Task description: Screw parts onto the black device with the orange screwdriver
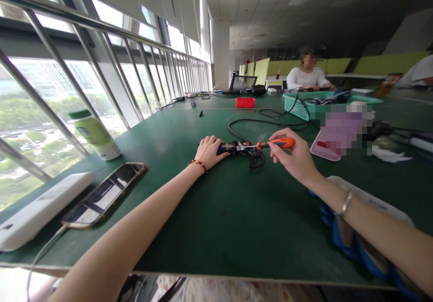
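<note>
My left hand (209, 152) is wrapped over one end of a dark handheld device (231, 147) with blue and black parts, pressing it on the green table. The device's right end is open, with metal and wiring showing, and a black cable (250, 121) runs near it. In my right hand (295, 157) is an orange and black screwdriver (276, 143), held between thumb and fingers. Its shaft points left, and the tip is at the device's exposed metal part; whether it sits in a screw is too small to tell. A small dark loop of cable (257, 160) lies below the screwdriver.
On the left are a phone (104, 196), a white power strip-like box (43, 209) and a green bottle (94, 134). Ahead stand a red tray (245, 102) and a teal basket (297, 107). Blue gloves (352, 243) lie under my right forearm. A person (306, 77) sits opposite.
</note>
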A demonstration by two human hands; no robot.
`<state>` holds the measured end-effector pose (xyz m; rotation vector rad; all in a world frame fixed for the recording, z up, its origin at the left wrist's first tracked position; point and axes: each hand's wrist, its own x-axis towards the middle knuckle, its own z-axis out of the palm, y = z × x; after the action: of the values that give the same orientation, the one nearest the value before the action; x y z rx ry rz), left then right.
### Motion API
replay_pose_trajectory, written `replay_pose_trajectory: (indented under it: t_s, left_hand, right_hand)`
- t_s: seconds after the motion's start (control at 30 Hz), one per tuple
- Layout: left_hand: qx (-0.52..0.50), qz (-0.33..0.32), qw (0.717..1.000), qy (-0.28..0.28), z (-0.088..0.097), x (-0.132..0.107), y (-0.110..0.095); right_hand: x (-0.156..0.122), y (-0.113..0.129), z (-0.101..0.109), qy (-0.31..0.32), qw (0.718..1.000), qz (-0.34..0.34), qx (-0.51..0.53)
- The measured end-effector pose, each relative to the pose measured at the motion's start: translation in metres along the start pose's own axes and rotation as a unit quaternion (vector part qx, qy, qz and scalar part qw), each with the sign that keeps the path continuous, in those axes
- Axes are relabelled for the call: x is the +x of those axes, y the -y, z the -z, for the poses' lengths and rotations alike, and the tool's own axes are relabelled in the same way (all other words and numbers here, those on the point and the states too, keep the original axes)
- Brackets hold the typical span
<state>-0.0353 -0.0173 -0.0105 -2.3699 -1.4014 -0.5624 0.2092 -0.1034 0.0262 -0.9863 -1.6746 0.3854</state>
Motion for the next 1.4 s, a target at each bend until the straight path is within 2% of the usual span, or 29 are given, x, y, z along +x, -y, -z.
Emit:
replay_pose_trajectory:
  t_s: [0.53,0.97,1.23,1.4]
  left_hand:
    - [-0.011,-0.013,1.0,-0.02,0.0033,0.0007,-0.0035]
    - [-0.021,-0.013,1.0,-0.013,0.0053,0.0,-0.0037]
    - [-0.021,-0.016,1.0,-0.012,0.0064,0.0003,-0.0046]
    - [-0.029,-0.013,0.999,-0.007,0.0063,0.0003,-0.0043]
  right_hand:
    - [0.0001,-0.0034,-0.001,0.01,1.0,-0.009,-0.01]
    - [-0.002,-0.0018,-0.0008,0.0,0.999,0.018,-0.045]
    - [-0.0007,-0.0032,-0.0009,0.025,1.0,-0.004,0.001]
    - [-0.0017,0.002,-0.0011,-0.001,0.995,0.047,-0.086]
